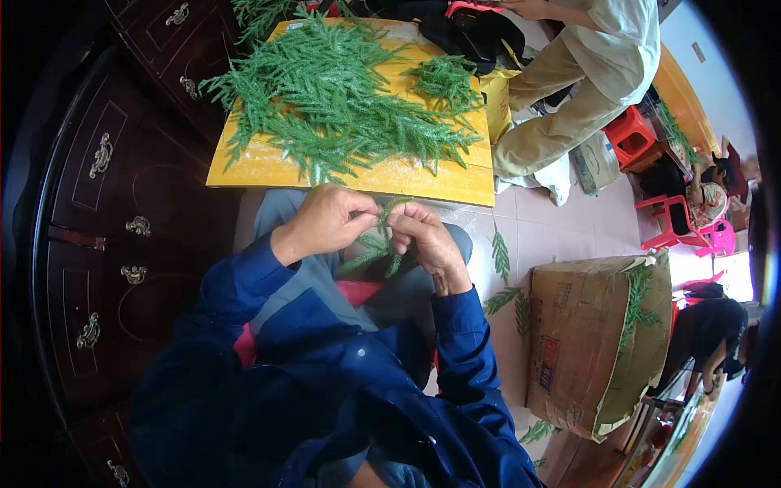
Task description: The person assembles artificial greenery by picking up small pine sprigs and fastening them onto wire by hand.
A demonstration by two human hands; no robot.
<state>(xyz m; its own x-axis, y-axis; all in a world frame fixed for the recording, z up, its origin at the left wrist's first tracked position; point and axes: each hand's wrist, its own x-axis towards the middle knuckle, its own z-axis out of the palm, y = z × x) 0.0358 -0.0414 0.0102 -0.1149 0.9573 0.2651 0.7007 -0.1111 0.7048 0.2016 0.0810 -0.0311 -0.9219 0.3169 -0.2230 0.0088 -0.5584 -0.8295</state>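
Above my lap, a green artificial fir sprig hangs between my two hands. My left hand is closed in a pinch at the sprig's upper part, thumb against forefinger. Close beside it, my right hand has its fingers curled around the sprig's stem. The fingers hide the exact spot where the two hands meet. Just beyond them, a big heap of similar green sprigs covers much of a yellow board. A smaller bunch of sprigs lies at the board's right side.
A cardboard box with greenery stands on the floor at right, near loose sprigs. Dark wooden drawers line the left. Another person is beyond the board's right corner. Red stools and more people are farther right.
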